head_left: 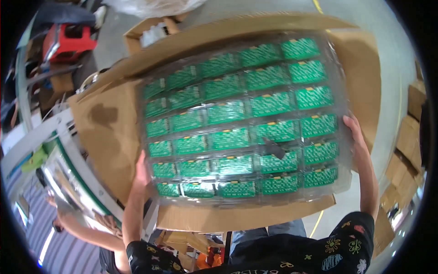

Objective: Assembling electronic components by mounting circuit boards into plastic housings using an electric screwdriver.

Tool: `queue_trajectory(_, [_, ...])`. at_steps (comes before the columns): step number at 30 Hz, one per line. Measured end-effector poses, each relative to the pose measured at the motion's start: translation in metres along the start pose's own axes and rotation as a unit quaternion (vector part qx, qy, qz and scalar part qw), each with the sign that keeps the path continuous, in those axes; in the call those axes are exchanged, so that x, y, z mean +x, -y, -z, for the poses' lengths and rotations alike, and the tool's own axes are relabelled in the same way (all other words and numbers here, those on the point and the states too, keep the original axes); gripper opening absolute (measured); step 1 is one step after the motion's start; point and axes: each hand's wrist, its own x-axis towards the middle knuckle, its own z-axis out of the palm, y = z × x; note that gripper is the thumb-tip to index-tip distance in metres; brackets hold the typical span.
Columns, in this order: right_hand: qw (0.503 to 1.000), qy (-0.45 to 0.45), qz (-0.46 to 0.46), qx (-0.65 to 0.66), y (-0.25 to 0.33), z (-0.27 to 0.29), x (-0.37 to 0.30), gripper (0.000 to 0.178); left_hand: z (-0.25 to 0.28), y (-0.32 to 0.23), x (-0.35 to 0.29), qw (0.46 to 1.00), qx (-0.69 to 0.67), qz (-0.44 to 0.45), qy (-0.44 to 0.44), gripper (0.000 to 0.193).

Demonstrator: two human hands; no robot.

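In the head view: a clear tray (345, 157) of green circuit boards (228, 138), spread across the mouth of the open cardboard box (107, 150), somewhat askew to it. Cannot tell resting from hanging free. Left hand (143, 171) grasping the tray's left rim, near the box's left flap; right hand (353, 130) grasping the opposite rim, near the box's right flap. Fingers partly out of sight behind the plastic; cannot tell how hard pressed.

For good handling, keep both grips at matching height and move both sides together, so as not to twist or bow the thin plastic. Hold by the rim only, clear of the boards. Stay level, to keep boards seated in their pockets. Check the dark patch (274, 149) over the box's near right part; cannot tell loose scrap from shadow.

Beyond the box's far left corner, a small carton (132, 40) with pale contents, and farther out a red stool (68, 43). Past the box's far flap, crumpled plastic film (155, 4). Left of the box, a workbench (84, 180) and a co-worker's arm (86, 230), probably limiting elbow room. Well to the box's right, stacked cartons (406, 141). Most likely to snag the rim: the box's own splayed flaps.
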Motion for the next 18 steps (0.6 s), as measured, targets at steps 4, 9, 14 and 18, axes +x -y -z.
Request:
queue_trajectory(4, [0.998, -0.003, -0.057, -0.022, -0.029, 0.028, 0.012, 0.064, -0.005, 0.012, 0.002, 0.998, -0.041, 0.014, -0.041, 0.076])
queue_trajectory(9, [0.998, -0.003, -0.060, -0.011, -0.041, 0.060, 0.011, 0.069, -0.006, 0.019, 0.011, 0.993, -0.107, 0.049, -0.009, 0.077])
queue_trajectory(14, [0.996, 0.080, -0.015, 0.024, -0.026, 0.049, 0.012, 0.065, -0.009, 0.010, -0.008, 0.999, -0.029, 0.008, -0.017, 0.067])
queue_trajectory(18, [0.995, 0.056, 0.032, 0.070, -0.045, 0.067, 0.033, 0.059, -0.022, 0.023, -0.038, 0.997, -0.055, -0.036, -0.040, 0.068])
